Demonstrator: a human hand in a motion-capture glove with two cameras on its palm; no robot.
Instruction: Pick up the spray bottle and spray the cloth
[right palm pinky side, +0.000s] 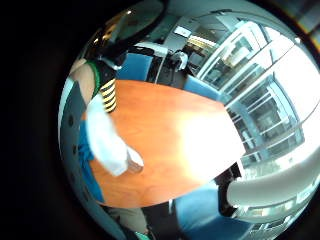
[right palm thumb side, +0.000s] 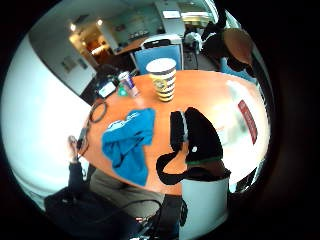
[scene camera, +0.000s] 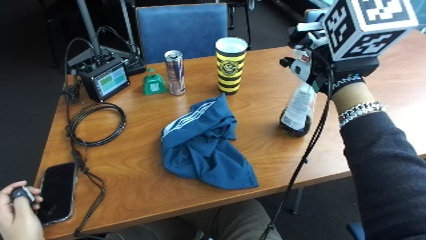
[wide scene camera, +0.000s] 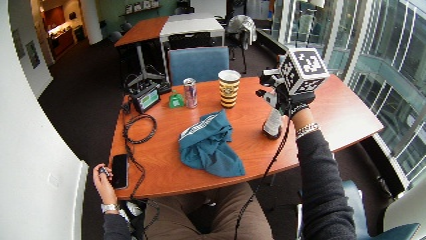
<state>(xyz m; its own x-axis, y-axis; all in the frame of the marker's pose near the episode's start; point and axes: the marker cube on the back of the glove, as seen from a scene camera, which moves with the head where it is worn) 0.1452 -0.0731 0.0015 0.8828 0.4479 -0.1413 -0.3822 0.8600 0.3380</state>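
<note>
Risk comes first from aim — the spray bottle (scene camera: 297, 112) stands well apart from the blue cloth (scene camera: 205, 141), so a squeeze from where it is could wet bare table (scene camera: 153, 185) instead, and I cannot tell which way the nozzle faces. Beyond the cloth sit a striped cup (scene camera: 230, 65), a slim can (scene camera: 174, 71) and a small screen unit (scene camera: 106, 80), with a phone (scene camera: 55, 191) near your bare hand; drift from a badly aimed burst could reach the electronics. Tipping is the other worry, since you seem to hold the bottle high, near its head, while its dark base appears to rest on the wood or just above it. Your gloved right hand (scene camera: 343, 80) is up at the bottle's top, wrist raised, forearm coming in from the table's near right edge. It seems wrapped round the neck — though the fingers themselves are hidden, so I cannot tell the grip for certain.
</note>
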